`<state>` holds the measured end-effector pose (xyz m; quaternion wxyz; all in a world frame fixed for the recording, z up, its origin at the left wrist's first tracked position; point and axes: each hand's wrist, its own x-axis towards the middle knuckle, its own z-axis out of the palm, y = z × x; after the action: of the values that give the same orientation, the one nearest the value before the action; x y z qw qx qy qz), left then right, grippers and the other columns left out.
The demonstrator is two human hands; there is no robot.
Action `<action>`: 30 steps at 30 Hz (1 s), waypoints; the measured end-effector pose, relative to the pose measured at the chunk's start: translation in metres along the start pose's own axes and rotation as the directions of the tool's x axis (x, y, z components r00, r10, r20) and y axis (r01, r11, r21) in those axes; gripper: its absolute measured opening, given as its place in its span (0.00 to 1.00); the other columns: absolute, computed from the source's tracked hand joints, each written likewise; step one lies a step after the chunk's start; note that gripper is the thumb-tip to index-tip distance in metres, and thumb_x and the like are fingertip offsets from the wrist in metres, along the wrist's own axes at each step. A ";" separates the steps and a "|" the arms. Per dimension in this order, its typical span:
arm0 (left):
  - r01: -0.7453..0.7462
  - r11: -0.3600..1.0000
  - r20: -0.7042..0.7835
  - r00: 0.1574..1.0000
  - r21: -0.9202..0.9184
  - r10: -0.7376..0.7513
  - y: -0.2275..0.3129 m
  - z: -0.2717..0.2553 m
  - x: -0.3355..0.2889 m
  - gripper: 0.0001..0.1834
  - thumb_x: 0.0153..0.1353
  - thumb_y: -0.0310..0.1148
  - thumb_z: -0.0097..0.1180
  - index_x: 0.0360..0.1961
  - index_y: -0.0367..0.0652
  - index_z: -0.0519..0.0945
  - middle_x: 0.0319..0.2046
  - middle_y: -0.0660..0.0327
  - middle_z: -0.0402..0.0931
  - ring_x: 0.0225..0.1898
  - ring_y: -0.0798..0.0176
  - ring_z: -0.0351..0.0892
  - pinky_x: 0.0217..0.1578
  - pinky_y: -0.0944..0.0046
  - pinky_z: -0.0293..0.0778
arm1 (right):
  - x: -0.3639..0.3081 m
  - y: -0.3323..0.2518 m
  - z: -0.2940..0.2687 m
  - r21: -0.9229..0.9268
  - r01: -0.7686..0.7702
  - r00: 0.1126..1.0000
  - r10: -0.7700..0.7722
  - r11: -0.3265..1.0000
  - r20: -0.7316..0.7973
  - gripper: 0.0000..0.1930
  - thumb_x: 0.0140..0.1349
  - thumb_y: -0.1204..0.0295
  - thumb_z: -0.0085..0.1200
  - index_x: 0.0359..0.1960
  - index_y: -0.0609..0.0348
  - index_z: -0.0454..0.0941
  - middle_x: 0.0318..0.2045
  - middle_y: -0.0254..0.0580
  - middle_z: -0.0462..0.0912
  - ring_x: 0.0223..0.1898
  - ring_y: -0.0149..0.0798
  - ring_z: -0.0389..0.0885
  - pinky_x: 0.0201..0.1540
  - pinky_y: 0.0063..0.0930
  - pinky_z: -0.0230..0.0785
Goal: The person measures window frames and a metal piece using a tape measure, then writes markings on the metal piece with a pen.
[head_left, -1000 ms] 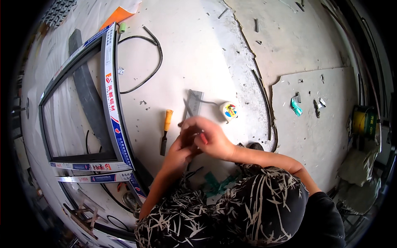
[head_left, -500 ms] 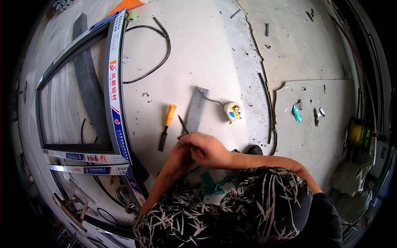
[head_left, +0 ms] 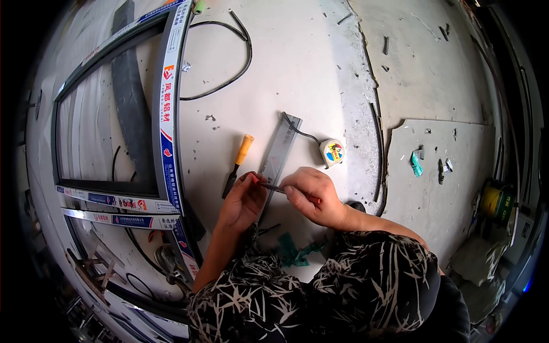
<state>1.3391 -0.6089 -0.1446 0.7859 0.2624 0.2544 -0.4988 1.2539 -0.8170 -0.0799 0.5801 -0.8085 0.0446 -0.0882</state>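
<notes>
My left hand is closed, pinching a small red piece that looks like a cap. My right hand grips a slim dark pen-like tool with a red end; its front points toward the red piece, and I cannot tell whether they touch. Beneath the hands lies a flat grey metal strip running away from me. Left of it is a chisel with a wooden handle, its dark blade near my left fingers. On the right sits a white tape measure, its dark strap reaching over the strip's far end.
Metal window frames with printed protective film stand along the left. A black rubber strip curls on the floor beyond. Green scraps lie near my knees. On the right are a grey board with debris and a yellow-green container.
My hands were close together, one overlapping the other; now they are apart, the right one farther right. The red piece now shows in my left fingers. The whole view has shifted slightly.
</notes>
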 end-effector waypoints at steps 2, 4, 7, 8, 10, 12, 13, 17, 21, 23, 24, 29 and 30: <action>-0.005 1.000 0.020 1.000 -0.002 0.005 -0.001 -0.001 -0.001 0.09 0.72 0.32 0.51 0.47 0.40 0.78 0.45 0.56 0.82 0.48 0.62 0.81 0.54 0.64 0.78 | 0.000 -0.001 0.001 -0.008 0.004 1.000 -0.004 1.000 -0.008 0.04 0.58 0.76 0.59 0.35 0.59 0.80 0.23 0.41 0.77 0.26 0.45 0.76 0.28 0.37 0.68; -0.004 1.000 0.022 1.000 0.003 0.004 -0.002 0.000 -0.001 0.09 0.72 0.32 0.51 0.47 0.40 0.78 0.45 0.56 0.82 0.48 0.62 0.82 0.54 0.64 0.78 | 0.000 -0.001 0.003 -0.011 0.014 1.000 -0.015 1.000 -0.023 0.04 0.58 0.77 0.59 0.34 0.59 0.80 0.22 0.42 0.76 0.25 0.45 0.76 0.28 0.37 0.68; 0.000 1.000 0.012 1.000 0.004 0.000 -0.006 -0.001 -0.001 0.09 0.72 0.32 0.51 0.47 0.39 0.78 0.45 0.56 0.82 0.49 0.61 0.81 0.54 0.63 0.78 | 0.000 -0.003 0.004 -0.041 0.038 0.999 -0.039 0.998 -0.012 0.04 0.58 0.77 0.59 0.34 0.59 0.80 0.22 0.41 0.76 0.26 0.45 0.76 0.28 0.37 0.68; 0.002 1.000 -0.003 1.000 0.001 -0.002 -0.007 -0.001 -0.002 0.09 0.72 0.32 0.52 0.47 0.39 0.78 0.46 0.56 0.82 0.49 0.60 0.81 0.54 0.62 0.78 | 0.000 -0.004 0.003 -0.043 0.039 0.999 -0.039 0.998 -0.008 0.04 0.58 0.77 0.59 0.34 0.59 0.80 0.22 0.41 0.76 0.26 0.45 0.76 0.28 0.37 0.68; -0.004 1.000 -0.061 0.998 0.013 0.005 -0.006 0.003 -0.004 0.09 0.71 0.31 0.51 0.47 0.40 0.78 0.44 0.56 0.81 0.48 0.60 0.81 0.54 0.61 0.78 | -0.001 -0.006 -0.001 -0.055 0.056 0.998 -0.055 0.997 0.017 0.04 0.58 0.78 0.58 0.35 0.59 0.80 0.22 0.42 0.76 0.26 0.44 0.76 0.28 0.36 0.68; -0.009 1.000 -0.118 0.993 0.024 0.012 -0.006 0.001 -0.004 0.08 0.70 0.30 0.50 0.46 0.40 0.77 0.43 0.56 0.81 0.47 0.60 0.81 0.53 0.60 0.78 | -0.003 -0.003 -0.004 -0.017 0.045 0.999 -0.045 0.999 0.005 0.04 0.60 0.78 0.57 0.36 0.60 0.81 0.23 0.42 0.77 0.26 0.43 0.76 0.29 0.35 0.68; -0.078 0.993 -0.168 0.981 0.090 0.093 -0.007 -0.004 -0.003 0.08 0.68 0.29 0.49 0.45 0.40 0.77 0.39 0.58 0.80 0.44 0.61 0.80 0.52 0.60 0.78 | -0.004 -0.001 -0.005 0.027 0.034 0.999 -0.034 0.999 -0.012 0.04 0.61 0.78 0.56 0.37 0.61 0.81 0.24 0.42 0.77 0.27 0.43 0.76 0.29 0.34 0.68; -0.110 0.875 -0.291 0.917 0.472 0.272 -0.009 -0.034 0.001 0.08 0.65 0.29 0.48 0.43 0.41 0.76 0.32 0.62 0.74 0.35 0.65 0.75 0.41 0.63 0.75 | -0.008 0.003 -0.006 0.059 0.014 0.998 -0.010 0.998 -0.063 0.08 0.66 0.76 0.55 0.45 0.64 0.80 0.29 0.43 0.80 0.31 0.42 0.78 0.35 0.32 0.70; 0.077 0.129 -0.138 0.809 0.989 0.571 -0.028 -0.038 -0.004 0.16 0.60 0.39 0.62 0.40 0.38 0.77 0.35 0.57 0.75 0.36 0.56 0.75 0.36 0.58 0.72 | -0.009 0.007 -0.008 0.050 -0.140 0.968 0.147 0.989 -0.201 0.11 0.67 0.74 0.56 0.48 0.64 0.79 0.39 0.47 0.82 0.38 0.45 0.80 0.42 0.31 0.72; 0.162 -0.317 0.075 0.781 0.935 0.620 -0.035 -0.044 -0.006 0.27 0.50 0.47 0.72 0.41 0.36 0.77 0.40 0.49 0.77 0.41 0.45 0.76 0.41 0.50 0.74 | -0.009 0.020 -0.009 0.005 -0.131 0.954 0.128 0.991 -0.271 0.11 0.69 0.76 0.55 0.51 0.65 0.77 0.42 0.39 0.80 0.40 0.29 0.75 0.43 0.21 0.69; 0.165 -0.315 0.073 0.779 0.935 0.623 -0.036 -0.045 -0.006 0.27 0.50 0.47 0.72 0.41 0.36 0.77 0.40 0.49 0.77 0.41 0.45 0.76 0.41 0.50 0.74 | -0.008 0.025 -0.009 0.064 -0.181 0.933 0.192 0.981 -0.304 0.12 0.68 0.77 0.56 0.51 0.65 0.76 0.42 0.38 0.80 0.41 0.28 0.75 0.44 0.20 0.69; 0.187 -0.466 0.077 0.867 0.865 0.492 -0.034 -0.035 -0.001 0.32 0.47 0.49 0.74 0.43 0.37 0.75 0.42 0.50 0.75 0.44 0.45 0.77 0.43 0.50 0.76 | -0.008 0.040 -0.017 0.124 -0.282 0.891 0.307 0.952 -0.334 0.12 0.68 0.77 0.56 0.52 0.63 0.75 0.43 0.36 0.80 0.41 0.26 0.77 0.42 0.19 0.71; 0.186 -0.466 0.077 0.868 0.865 0.491 -0.036 -0.034 -0.001 0.32 0.47 0.49 0.74 0.43 0.37 0.75 0.42 0.50 0.75 0.44 0.45 0.77 0.43 0.50 0.76 | -0.007 0.039 -0.016 0.132 -0.294 0.884 0.322 0.947 -0.339 0.12 0.68 0.77 0.56 0.52 0.63 0.75 0.43 0.36 0.80 0.41 0.26 0.77 0.42 0.19 0.71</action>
<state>1.3011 -0.5989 -0.1747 0.1819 0.9270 -0.1822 -0.2728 1.2451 -0.8435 -0.1126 0.5996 -0.7388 0.2733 -0.1415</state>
